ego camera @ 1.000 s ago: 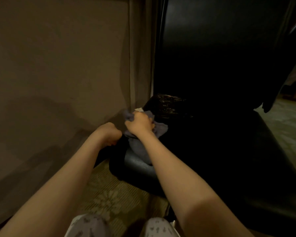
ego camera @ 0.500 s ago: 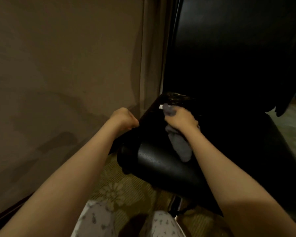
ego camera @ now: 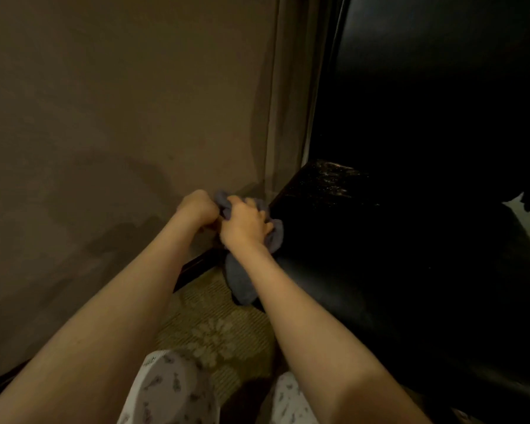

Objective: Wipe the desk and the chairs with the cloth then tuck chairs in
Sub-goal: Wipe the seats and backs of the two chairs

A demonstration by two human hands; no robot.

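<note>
A black leather chair [ego camera: 380,270] fills the right side, its seat edge glossy and its tall back dark. My right hand [ego camera: 245,224] grips a bunched grey cloth [ego camera: 242,280] just off the seat's left edge, and the cloth's tail hangs down toward the floor. My left hand [ego camera: 196,209] is curled tight against the cloth's upper end beside the right hand and seems to pinch it. The fingers of both hands are partly hidden. No desk is in view.
A beige wall [ego camera: 104,133] stands close on the left, with a dark baseboard [ego camera: 193,267] and a sheer curtain [ego camera: 288,117] beside the chair back. Patterned green carpet [ego camera: 211,332] lies between wall and chair. My knees in printed trousers [ego camera: 172,390] are at the bottom.
My right hand has drawn the cloth left, off the chair seat toward the wall. My left hand has come together with it at the cloth.
</note>
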